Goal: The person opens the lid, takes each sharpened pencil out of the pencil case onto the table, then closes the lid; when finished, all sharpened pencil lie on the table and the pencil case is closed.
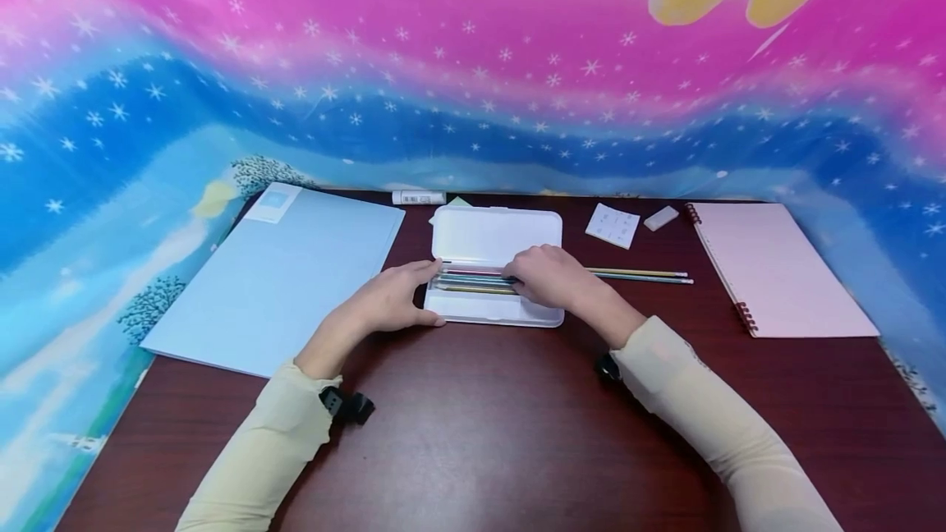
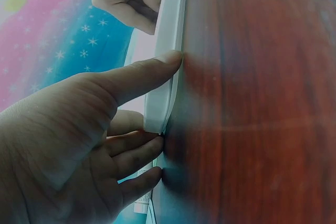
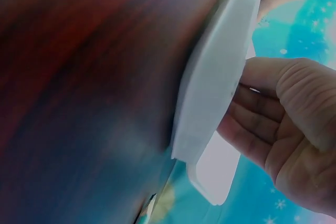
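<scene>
A white pencil case lies open on the table, its lid tipped back. Several pencils lie lengthwise inside. My left hand holds the case's left end; in the left wrist view the thumb lies along the front wall and the other fingers are round the end. With bent fingers, my right hand reaches down into the case over the pencils. Its fingertips are hidden by the hand and the case wall, so I cannot tell whether they pinch a pencil.
More pencils lie right of the case. Behind are a glue stick, a small white paper and an eraser. A light-blue folder lies left, a pink spiral notebook right. A patterned curtain borders the table.
</scene>
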The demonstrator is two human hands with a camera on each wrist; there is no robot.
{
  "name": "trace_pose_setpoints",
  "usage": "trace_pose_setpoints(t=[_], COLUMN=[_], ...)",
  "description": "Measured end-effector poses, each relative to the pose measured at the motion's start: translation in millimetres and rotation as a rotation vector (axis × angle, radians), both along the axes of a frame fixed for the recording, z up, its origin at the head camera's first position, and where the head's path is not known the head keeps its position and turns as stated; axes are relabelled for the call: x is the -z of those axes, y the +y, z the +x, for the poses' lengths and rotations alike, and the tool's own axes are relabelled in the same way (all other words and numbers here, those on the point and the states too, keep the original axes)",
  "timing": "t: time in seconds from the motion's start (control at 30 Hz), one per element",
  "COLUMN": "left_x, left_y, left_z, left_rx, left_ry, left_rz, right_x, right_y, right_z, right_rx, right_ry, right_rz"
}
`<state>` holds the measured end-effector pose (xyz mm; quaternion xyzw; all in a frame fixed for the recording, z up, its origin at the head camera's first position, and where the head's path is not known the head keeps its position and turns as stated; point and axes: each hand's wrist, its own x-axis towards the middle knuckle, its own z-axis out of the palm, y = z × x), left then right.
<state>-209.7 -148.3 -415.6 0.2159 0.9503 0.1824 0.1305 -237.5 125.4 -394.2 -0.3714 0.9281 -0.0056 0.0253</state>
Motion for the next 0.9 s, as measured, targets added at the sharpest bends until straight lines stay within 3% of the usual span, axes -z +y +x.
trace_pose_setpoints(t=[0.17,0.33,0.53,0.9], left_x=[0.4,-0.1,-0.5,0.4], left_y=[0.9,1.2,0.9,0.5], left_z=[-0.1,0.2,0.3,0.2], left_rx=[-0.004,-0.006,-0.010,-0.005], left_ry=[-0.002,-0.001,0.001,0.002], left_rz=[0.004,0.006,0.000,-0.003], right_x=[-4.3,-14.6,-24.1,-21.1], right_y=[11,26,48,99], right_z=[-2.4,-4.8,-7.9,-10.6], right_rx=[0.006,0.046,0.070,0.195], right_ry=[-0.057,-0.156,-0.204,-0.272], right_rz=[-0.070,-0.231,-0.385,-0.452])
